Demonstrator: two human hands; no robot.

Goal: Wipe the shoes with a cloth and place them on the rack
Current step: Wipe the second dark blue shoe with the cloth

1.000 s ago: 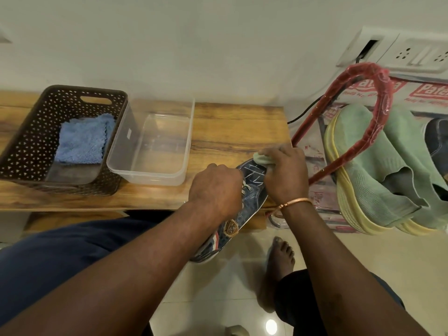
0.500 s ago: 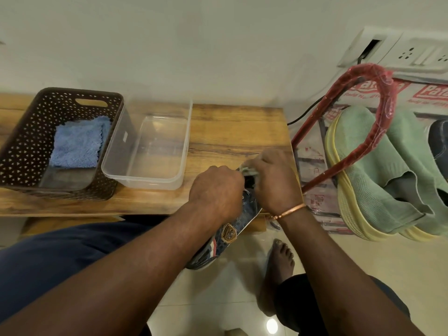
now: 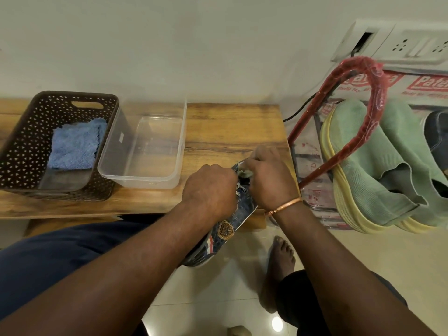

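A blue patterned sneaker (image 3: 224,232) with a gold badge is tilted over the front edge of the wooden table (image 3: 230,128), toe toward the wall. My left hand (image 3: 209,192) grips its upper near the laces. My right hand (image 3: 269,183) holds a small pale green cloth (image 3: 245,172) pressed against the shoe's front; the toe is mostly hidden by my hands. At the right stands a red-framed shoe rack (image 3: 363,112) with a pair of green slip-on shoes (image 3: 368,161) on it.
A brown perforated basket (image 3: 21,151) with a folded blue cloth (image 3: 75,144) sits at the table's left, beside a clear plastic tub (image 3: 143,151). A wall socket panel (image 3: 400,42) and a black cable are above the rack. My bare foot (image 3: 278,258) rests on the tiled floor.
My right hand with the cloth slid back along the shoe from the toe toward the laces, then stayed close to my left hand. The shoe shifted slightly.
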